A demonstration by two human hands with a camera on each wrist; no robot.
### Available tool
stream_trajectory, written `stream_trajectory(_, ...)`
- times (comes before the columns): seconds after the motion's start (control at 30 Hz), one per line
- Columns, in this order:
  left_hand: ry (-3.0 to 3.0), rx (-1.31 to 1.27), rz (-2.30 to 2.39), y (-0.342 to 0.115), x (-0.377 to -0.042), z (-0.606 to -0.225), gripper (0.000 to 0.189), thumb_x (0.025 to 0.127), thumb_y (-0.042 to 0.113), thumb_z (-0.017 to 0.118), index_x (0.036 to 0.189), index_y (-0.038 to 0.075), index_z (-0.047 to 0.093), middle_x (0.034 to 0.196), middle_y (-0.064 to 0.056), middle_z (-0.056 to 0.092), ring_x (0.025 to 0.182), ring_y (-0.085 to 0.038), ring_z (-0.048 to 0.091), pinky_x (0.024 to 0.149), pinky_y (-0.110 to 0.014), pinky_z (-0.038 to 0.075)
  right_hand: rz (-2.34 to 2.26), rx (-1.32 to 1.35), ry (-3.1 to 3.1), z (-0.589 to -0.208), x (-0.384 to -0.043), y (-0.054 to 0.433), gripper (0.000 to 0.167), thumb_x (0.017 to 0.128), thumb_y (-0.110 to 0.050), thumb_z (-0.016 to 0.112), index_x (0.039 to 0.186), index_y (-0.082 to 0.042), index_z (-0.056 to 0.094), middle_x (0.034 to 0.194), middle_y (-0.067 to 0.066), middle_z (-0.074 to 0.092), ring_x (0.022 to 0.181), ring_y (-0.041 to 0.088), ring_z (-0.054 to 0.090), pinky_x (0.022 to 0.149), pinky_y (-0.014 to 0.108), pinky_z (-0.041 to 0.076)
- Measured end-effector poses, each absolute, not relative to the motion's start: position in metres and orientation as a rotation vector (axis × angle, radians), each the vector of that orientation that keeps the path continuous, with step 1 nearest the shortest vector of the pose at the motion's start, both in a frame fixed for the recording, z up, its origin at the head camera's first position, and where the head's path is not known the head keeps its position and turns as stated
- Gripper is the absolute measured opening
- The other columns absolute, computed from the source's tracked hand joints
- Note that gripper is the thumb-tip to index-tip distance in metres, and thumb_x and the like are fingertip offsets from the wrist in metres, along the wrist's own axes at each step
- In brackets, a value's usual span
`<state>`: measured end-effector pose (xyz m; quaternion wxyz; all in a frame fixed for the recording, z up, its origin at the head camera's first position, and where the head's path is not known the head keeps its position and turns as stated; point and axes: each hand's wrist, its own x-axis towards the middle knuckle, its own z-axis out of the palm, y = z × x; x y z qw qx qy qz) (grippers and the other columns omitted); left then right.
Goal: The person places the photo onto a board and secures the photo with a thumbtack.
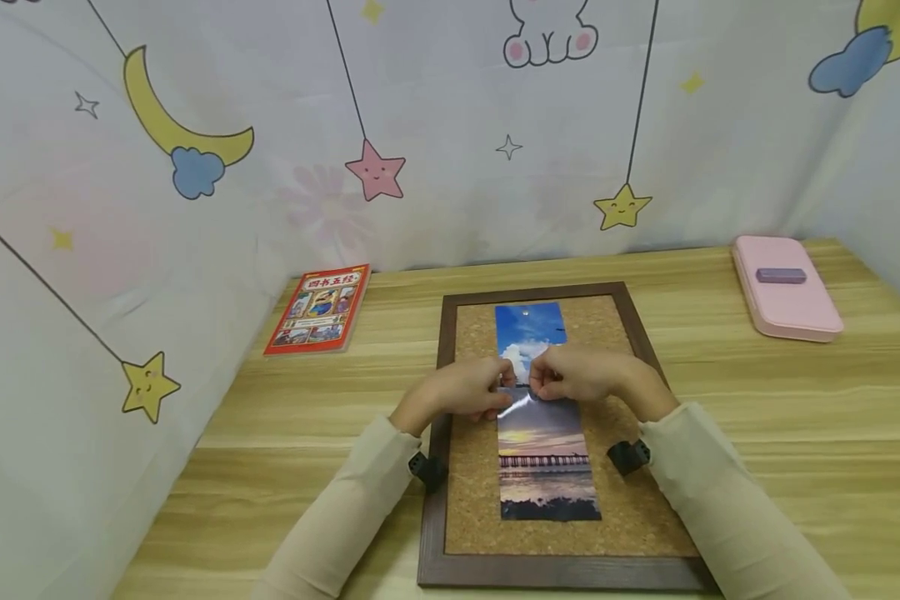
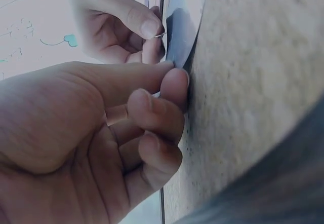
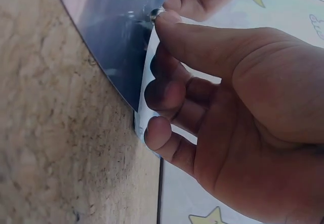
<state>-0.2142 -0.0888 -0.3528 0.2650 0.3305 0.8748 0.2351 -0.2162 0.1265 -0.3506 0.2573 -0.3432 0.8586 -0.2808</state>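
Framed in dark wood, a cork board (image 1: 472,533) lies on the table with two photos on it. The upper photo (image 1: 528,321) shows blue sky and clouds, with a small thumbtack (image 1: 525,313) near its top edge. Just below lies a sunset photo with a pier (image 1: 543,479), its upper part lifted off the cork. My left hand (image 1: 476,389) pinches that photo's upper edge between thumb and index finger. My right hand (image 1: 581,373) pinches a small metallic thumbtack (image 3: 156,16) at the same edge; its thin point shows in the left wrist view.
On the wood-grain table, a red illustrated book (image 1: 318,310) lies at back left. A pink case (image 1: 787,287) with a purple strip on it sits at back right. Behind hangs a white curtain (image 1: 450,108) printed with moons and stars.
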Motion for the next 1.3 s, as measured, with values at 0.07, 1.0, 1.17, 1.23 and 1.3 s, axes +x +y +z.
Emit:
stream_trajectory(0.07, 2.38, 0.877, 0.633, -0.0875, -0.2138, -0.3526, 0.006, 0.101, 0.01, 0.058, 0.106, 0.007, 0.058, 0.065, 0.0, 0.062, 0.051, -0.012, 0.055, 0.053, -0.024, 0.044, -0.764, -0.928, 2.325, -0.3508, -0.2161, 0.1264, 0.013, 0.102, -0.004, 0.056, 0.091, -0.007, 0.063, 0.077, -0.001, 0.054, 0.064, 0.012, 0.045, 0.063, 0.028, 0.039)
stream_trajectory(1.0, 2.381, 0.814, 0.668, -0.0876, -0.2166, -0.3567, 0.01, 0.101, 0.014, 0.062, 0.105, 0.008, 0.057, 0.067, -0.002, 0.063, 0.053, -0.013, 0.054, 0.051, -0.025, 0.042, -0.795, -0.903, 2.289, -0.3554, -0.2203, 0.1288, 0.014, 0.101, -0.003, 0.057, 0.09, -0.006, 0.064, 0.075, -0.001, 0.053, 0.064, 0.011, 0.045, 0.063, 0.028, 0.039)
stream_trajectory(1.17, 2.382, 0.811, 0.676, -0.0875, -0.2169, -0.3567, 0.01, 0.101, 0.015, 0.062, 0.105, 0.008, 0.057, 0.065, -0.001, 0.063, 0.05, -0.012, 0.052, 0.05, -0.024, 0.042, -0.813, -0.915, 2.279, -0.357, -0.2219, 0.1299, 0.015, 0.101, -0.003, 0.057, 0.088, -0.006, 0.064, 0.074, -0.002, 0.053, 0.064, 0.011, 0.044, 0.064, 0.028, 0.039)
stream_trajectory(1.23, 2.381, 0.807, 0.676, -0.0877, -0.2167, -0.3569, 0.009, 0.101, 0.014, 0.062, 0.105, 0.008, 0.057, 0.065, -0.001, 0.063, 0.05, -0.012, 0.052, 0.05, -0.024, 0.042, -0.818, -0.913, 2.274, -0.3583, -0.2225, 0.13, 0.015, 0.101, -0.003, 0.057, 0.088, -0.007, 0.064, 0.074, -0.002, 0.052, 0.064, 0.011, 0.044, 0.064, 0.028, 0.039)
stream_trajectory(1.3, 2.382, 0.804, 0.667, -0.0882, -0.2162, -0.3569, 0.01, 0.101, 0.015, 0.062, 0.106, 0.007, 0.057, 0.066, -0.002, 0.062, 0.051, -0.012, 0.052, 0.051, -0.024, 0.041, -0.819, -0.927, 2.264, -0.3597, -0.2232, 0.1298, 0.015, 0.101, -0.004, 0.057, 0.088, -0.007, 0.064, 0.074, -0.002, 0.052, 0.063, 0.011, 0.044, 0.064, 0.028, 0.039)
